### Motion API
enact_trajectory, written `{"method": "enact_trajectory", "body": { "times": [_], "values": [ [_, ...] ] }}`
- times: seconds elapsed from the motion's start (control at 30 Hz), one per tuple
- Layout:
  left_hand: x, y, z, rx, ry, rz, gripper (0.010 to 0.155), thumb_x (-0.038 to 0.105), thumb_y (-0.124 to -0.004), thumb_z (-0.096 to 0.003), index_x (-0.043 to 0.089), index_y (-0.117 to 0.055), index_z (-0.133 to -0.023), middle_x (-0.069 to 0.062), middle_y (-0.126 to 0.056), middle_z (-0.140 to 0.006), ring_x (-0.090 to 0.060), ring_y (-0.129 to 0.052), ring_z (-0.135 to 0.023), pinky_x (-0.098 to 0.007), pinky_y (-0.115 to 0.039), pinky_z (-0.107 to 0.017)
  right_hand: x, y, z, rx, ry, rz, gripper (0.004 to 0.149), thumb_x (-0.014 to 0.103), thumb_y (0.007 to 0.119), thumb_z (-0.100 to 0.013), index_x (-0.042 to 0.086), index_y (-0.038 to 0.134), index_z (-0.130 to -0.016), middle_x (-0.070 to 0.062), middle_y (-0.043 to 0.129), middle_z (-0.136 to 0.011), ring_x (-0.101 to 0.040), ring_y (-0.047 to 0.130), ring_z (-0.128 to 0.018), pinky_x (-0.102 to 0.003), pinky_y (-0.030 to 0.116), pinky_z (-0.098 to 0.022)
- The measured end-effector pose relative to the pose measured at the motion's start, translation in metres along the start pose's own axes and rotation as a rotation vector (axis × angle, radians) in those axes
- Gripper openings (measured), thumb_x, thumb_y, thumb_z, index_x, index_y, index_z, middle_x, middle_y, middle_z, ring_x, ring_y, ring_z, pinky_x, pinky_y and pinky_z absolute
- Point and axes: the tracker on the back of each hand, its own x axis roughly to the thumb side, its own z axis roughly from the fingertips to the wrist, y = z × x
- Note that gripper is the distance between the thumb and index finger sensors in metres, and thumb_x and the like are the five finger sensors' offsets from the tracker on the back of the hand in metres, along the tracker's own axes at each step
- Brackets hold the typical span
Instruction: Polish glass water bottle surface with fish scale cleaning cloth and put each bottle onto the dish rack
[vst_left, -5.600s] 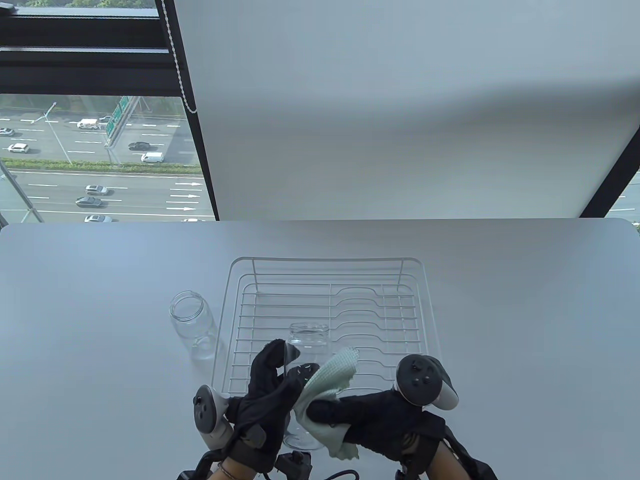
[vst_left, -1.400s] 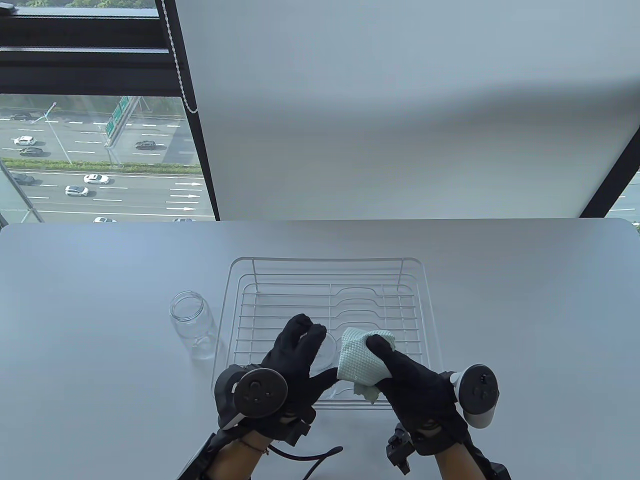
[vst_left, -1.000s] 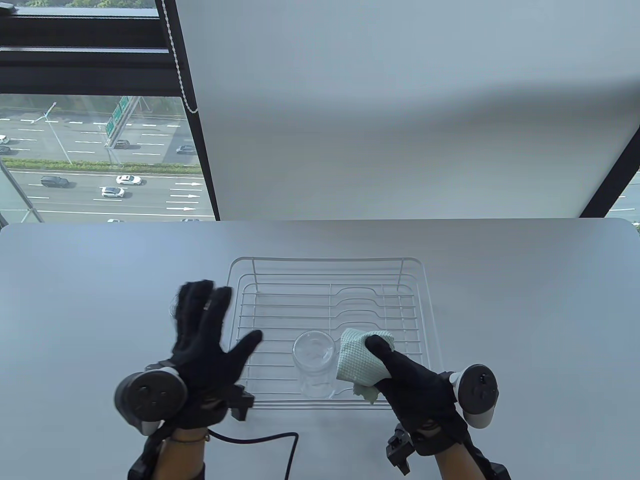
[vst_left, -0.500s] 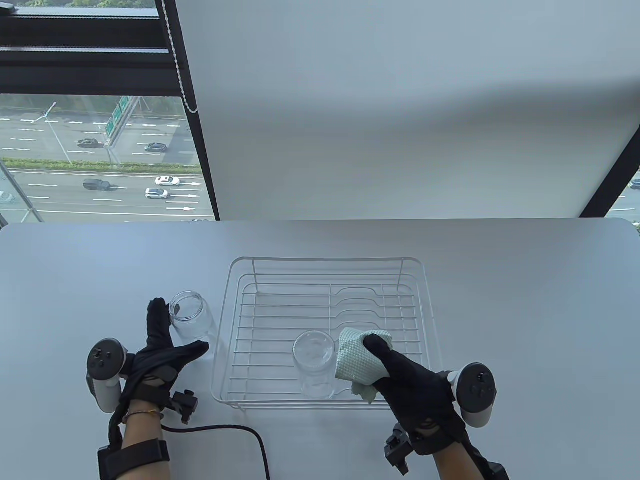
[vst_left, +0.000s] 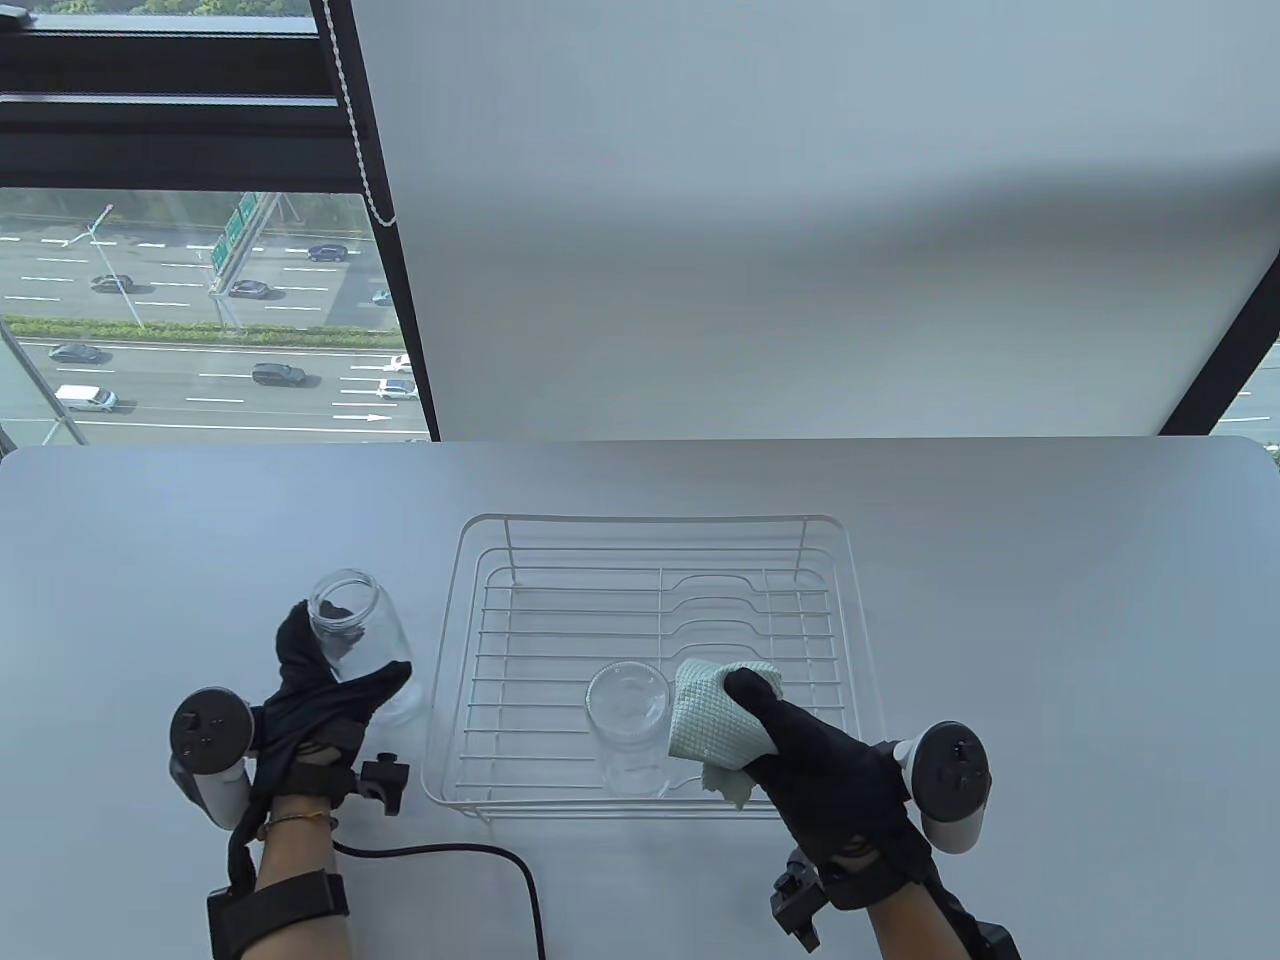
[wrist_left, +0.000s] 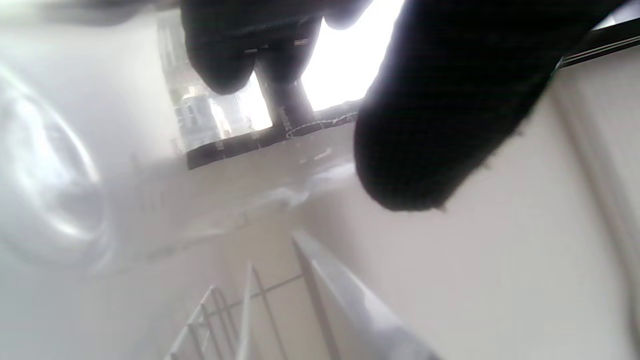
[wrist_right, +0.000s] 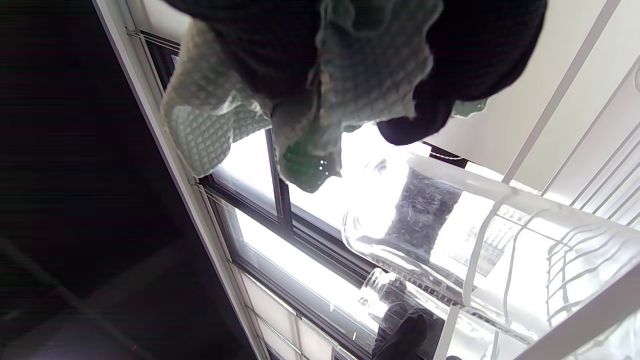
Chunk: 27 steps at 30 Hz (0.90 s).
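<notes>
A clear glass bottle (vst_left: 352, 625) left of the white wire dish rack (vst_left: 650, 518) is gripped by my left hand (vst_left: 340, 660), thumb on its near side, fingers behind; it leans left. It shows as a blurred glass shape (wrist_left: 50, 175) in the left wrist view. Another glass bottle (vst_left: 628, 720) stands mouth down in the rack's front middle and is also in the right wrist view (wrist_right: 450, 240). My right hand (vst_left: 725, 720) hovers over the rack beside it, gripping the bunched pale green fish scale cloth (vst_left: 710, 710) (wrist_right: 320, 100).
The rack stands mid-table on the grey tabletop (vst_left: 1050, 620). A black cable (vst_left: 480, 855) trails from my left wrist across the near table. Behind the table's far edge are a window (vst_left: 180, 310) at the left and a white blind (vst_left: 800, 220).
My left hand let go of the bottle placed mouth down in the rack, swung left and closed round the other bottle, shifting it slightly left. My right hand has held still with the cloth.
</notes>
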Motion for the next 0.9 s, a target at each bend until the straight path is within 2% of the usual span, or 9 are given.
{"method": "enact_trajectory", "body": {
  "times": [0.1, 0.13, 0.23, 0.33, 0.5, 0.67, 0.77, 0.87, 0.9],
  "values": [
    [0.058, 0.018, 0.007, 0.23, -0.236, 0.091, 0.105, 0.056, -0.104, -0.035, 0.023, -0.04, -0.111, -0.011, -0.059, -0.109, -0.047, -0.079, -0.091, -0.083, -0.04, -0.065, 0.0, 0.003, -0.002, 0.004, 0.006, 0.012, 0.056, 0.033, 0.082, -0.053, 0.04, 0.057, -0.103, -0.01, 0.088, -0.08, -0.029, 0.095, -0.062, -0.049, 0.079, -0.052],
    [0.075, 0.018, 0.007, 0.233, -0.287, 0.147, 0.104, 0.059, -0.102, -0.0358, 0.024, -0.042, -0.112, -0.013, -0.061, -0.108, -0.047, -0.081, -0.088, -0.083, -0.042, -0.065, 0.001, 0.004, -0.002, 0.004, 0.005, 0.016, 0.057, 0.033, 0.082, -0.053, 0.039, 0.057, -0.103, -0.01, 0.088, -0.08, -0.029, 0.095, -0.062, -0.049, 0.079, -0.052],
    [0.147, -0.005, 0.023, 0.027, -0.379, 0.328, 0.1, 0.068, -0.092, -0.0412, 0.024, -0.04, -0.114, -0.013, -0.063, -0.108, -0.045, -0.083, -0.083, -0.079, -0.056, -0.064, 0.007, 0.005, -0.007, 0.007, -0.011, 0.017, 0.057, 0.034, 0.081, -0.054, 0.038, 0.056, -0.104, -0.009, 0.088, -0.081, -0.027, 0.095, -0.063, -0.048, 0.079, -0.052],
    [0.182, -0.061, 0.048, -0.308, -0.331, 0.543, 0.1, 0.068, -0.089, -0.0447, 0.022, -0.034, -0.115, -0.012, -0.06, -0.109, -0.047, -0.083, -0.083, -0.073, -0.072, -0.06, 0.03, 0.004, -0.02, 0.047, -0.039, 0.048, 0.055, 0.035, 0.079, -0.055, 0.041, 0.055, -0.105, -0.007, 0.087, -0.084, -0.027, 0.094, -0.065, -0.047, 0.078, -0.055],
    [0.178, -0.139, 0.075, -0.618, -0.106, 0.675, 0.098, 0.065, -0.089, -0.0464, 0.021, -0.034, -0.115, -0.017, -0.061, -0.107, -0.051, -0.084, -0.079, -0.066, -0.079, -0.054, 0.081, 0.019, -0.032, 0.106, -0.191, 0.142, 0.051, 0.034, 0.079, -0.055, 0.046, 0.062, -0.102, -0.009, 0.084, -0.088, -0.029, 0.092, -0.068, -0.049, 0.076, -0.057],
    [0.166, -0.167, 0.09, -0.684, -0.02, 0.746, 0.098, 0.067, -0.081, -0.0501, 0.018, -0.024, -0.114, -0.02, -0.056, -0.106, -0.051, -0.084, -0.076, -0.062, -0.081, -0.053, 0.075, 0.031, -0.033, -0.02, -0.25, 0.359, 0.053, 0.048, 0.072, -0.055, 0.053, 0.052, -0.103, -0.006, 0.083, -0.089, -0.024, 0.094, -0.067, -0.045, 0.079, -0.055],
    [0.16, -0.161, 0.087, -0.639, -0.034, 0.729, 0.097, 0.069, -0.076, -0.0514, 0.018, -0.022, -0.114, -0.02, -0.055, -0.106, -0.049, -0.085, -0.075, -0.059, -0.082, -0.053, 0.068, 0.041, -0.039, 0.265, -0.219, 0.179, 0.051, 0.046, 0.079, -0.052, 0.055, 0.06, -0.098, -0.013, 0.084, -0.08, -0.027, 0.093, -0.06, -0.048, 0.078, -0.052],
    [0.157, -0.152, 0.081, -0.598, -0.024, 0.766, 0.097, 0.069, -0.076, -0.0515, 0.019, -0.02, -0.114, -0.02, -0.054, -0.107, -0.05, -0.084, -0.075, -0.059, -0.081, -0.053, 0.07, 0.054, -0.042, 0.646, -0.103, 0.145, 0.048, 0.04, 0.083, -0.052, 0.052, 0.065, -0.095, -0.014, 0.088, -0.074, -0.026, 0.097, -0.055, -0.047, 0.08, -0.048],
    [0.156, -0.151, 0.081, -0.624, -0.038, 0.725, 0.097, 0.07, -0.076, -0.0513, 0.019, -0.023, -0.115, -0.02, -0.055, -0.107, -0.049, -0.085, -0.075, -0.059, -0.082, -0.053, 0.072, 0.056, -0.042, 0.612, -0.122, 0.161, 0.049, 0.039, 0.083, -0.052, 0.052, 0.066, -0.095, -0.015, 0.089, -0.072, -0.026, 0.097, -0.054, -0.048, 0.081, -0.047]
  ]
}}
